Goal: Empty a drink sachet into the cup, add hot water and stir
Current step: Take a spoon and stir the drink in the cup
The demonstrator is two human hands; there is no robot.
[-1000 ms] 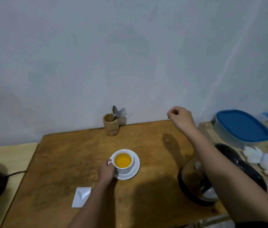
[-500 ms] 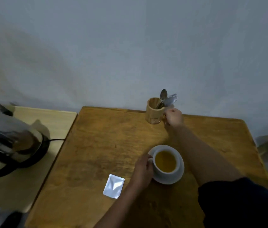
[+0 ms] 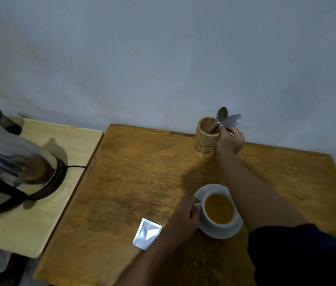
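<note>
The cup [image 3: 218, 209] sits on its saucer [image 3: 220, 232] on the tabletop [image 3: 142, 172], already full of orange drink, so sachet [image 3: 147, 233] and water look done. The left hand [image 3: 185, 215] pinches the cup handle. The right hand [image 3: 230, 140] closes its grip on cutlery in the holder [image 3: 206, 137], apparently the spoon [image 3: 220, 116]; stirring remains.

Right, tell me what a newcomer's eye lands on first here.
First the white cup of orange drink on its saucer, near the table's front, with the left hand at its handle. Then the right hand reaching the cutlery in the wooden holder by the wall, and the shiny kettle far left.
</note>
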